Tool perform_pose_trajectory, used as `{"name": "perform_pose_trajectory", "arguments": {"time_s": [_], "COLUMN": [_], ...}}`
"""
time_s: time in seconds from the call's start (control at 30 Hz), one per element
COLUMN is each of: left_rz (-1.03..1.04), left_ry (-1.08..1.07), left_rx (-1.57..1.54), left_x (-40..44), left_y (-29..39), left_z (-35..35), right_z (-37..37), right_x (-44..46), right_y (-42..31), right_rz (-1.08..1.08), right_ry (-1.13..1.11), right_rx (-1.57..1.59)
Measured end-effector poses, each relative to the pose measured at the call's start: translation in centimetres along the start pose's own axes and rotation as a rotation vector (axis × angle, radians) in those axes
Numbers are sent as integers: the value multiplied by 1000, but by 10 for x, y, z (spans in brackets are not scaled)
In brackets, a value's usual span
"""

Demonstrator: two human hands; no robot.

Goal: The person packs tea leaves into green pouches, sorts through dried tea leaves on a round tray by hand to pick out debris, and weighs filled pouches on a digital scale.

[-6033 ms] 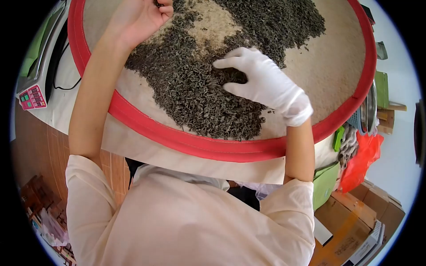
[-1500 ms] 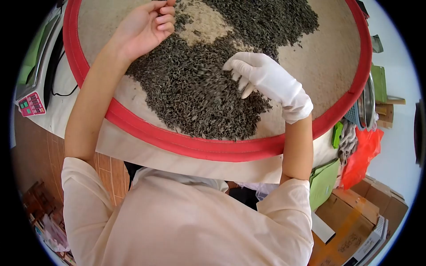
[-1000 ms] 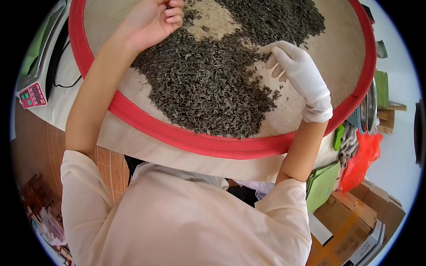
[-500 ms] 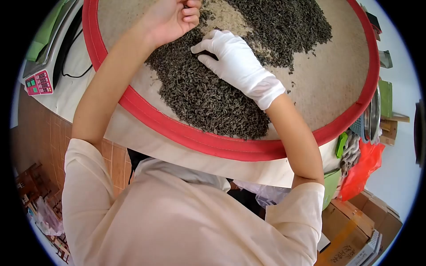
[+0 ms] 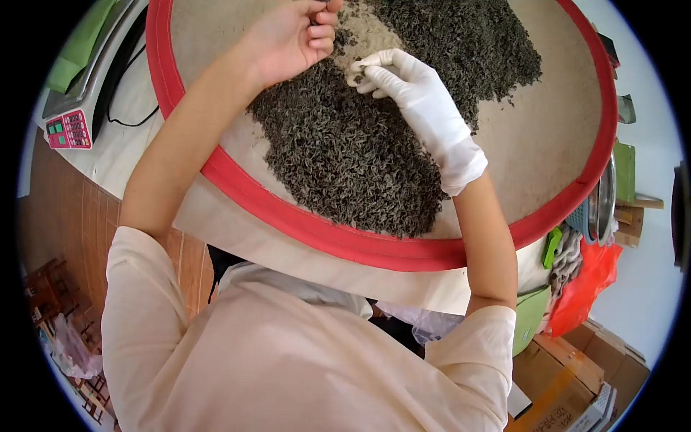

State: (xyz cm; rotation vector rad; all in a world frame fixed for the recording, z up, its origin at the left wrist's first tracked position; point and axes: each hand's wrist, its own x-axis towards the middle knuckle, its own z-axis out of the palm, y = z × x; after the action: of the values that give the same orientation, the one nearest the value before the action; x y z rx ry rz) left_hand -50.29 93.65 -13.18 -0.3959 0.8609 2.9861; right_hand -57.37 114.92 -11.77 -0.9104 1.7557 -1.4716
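Behind the front edge of the round tray [image 5: 543, 140], I locate the nearer heap of dark curled leaves [image 5: 345, 158]; a second heap [image 5: 468, 43] lies farther back, toward the right edge. I judge that the red rim [image 5: 403, 252] serves to retain loose pieces, and that the tray sits close to the front edge of the counter [image 5: 435, 286] for reach.

The gloved right hand [image 5: 421, 101] holds its fingers pinched together on a small dark fragment [image 5: 359, 78], at the nearer heap's rear margin. The glove probably limits skin contact, and the pinch suits so small a piece. Leaves lie directly below and in front of these fingers.

The bare left hand [image 5: 291, 43] has its fingers curled above the heap's left rear margin. Their tips meet the frame's top; I cannot tell whether they grip anything.
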Motion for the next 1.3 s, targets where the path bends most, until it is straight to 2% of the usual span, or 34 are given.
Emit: {"name": "perform_pose_trajectory", "arguments": {"time_s": [0.03,0.1,0.23,0.37,0.4,0.5,0.57,0.7,0.77,0.8,0.9,1.03,1.07,1.13,1.17,1.23,1.3], "left_rz": [4,-25,-36,-84,-146,-195,-242,-289,-316,-322,-193,-174,-148,-134,-102,-126,-69], "left_ry": [-10,48,93,60,-75,-16,-100,-135,-217,-218,-42,-176,-198,-237,-268,-254,-298], "left_rx": [3,69,80,192,242,283,262,261,217,218,224,82,86,60,36,-16,29], "left_x": [-1,-6,-8,-9,-9,-13,-13,-10,-9,-10,-11,3,4,4,3,5,1], "left_y": [-1,-7,-13,-18,-15,-29,-30,-33,-32,-31,-31,-14,-11,-4,0,6,12], "left_z": [5,16,23,27,26,33,30,30,26,25,32,-1,-3,-1,-1,-5,4], "right_z": [-4,-13,-16,-14,-13,-11,-8,-2,-8,-12,-46,-94,-98,-93,-90,-68,-49], "right_x": [-1,-2,-5,-9,-9,-11,-13,-18,-23,-26,-38,-76,-89,-108,-116,-122,-123], "right_y": [-2,-5,-3,-10,-12,-20,-28,-38,-40,-44,-41,-6,5,12,12,-4,-6], "right_rz": [-8,114,105,98,97,63,3,-4,-74,-93,-57,299,320,412,425,725,702], "right_ry": [4,-39,-83,-70,-73,-15,56,120,177,216,380,382,394,170,172,164,139], "right_rx": [-7,200,265,293,290,327,99,7,-58,-130,-481,-1020,-1020,-1159,-1160,-485,-447]}}
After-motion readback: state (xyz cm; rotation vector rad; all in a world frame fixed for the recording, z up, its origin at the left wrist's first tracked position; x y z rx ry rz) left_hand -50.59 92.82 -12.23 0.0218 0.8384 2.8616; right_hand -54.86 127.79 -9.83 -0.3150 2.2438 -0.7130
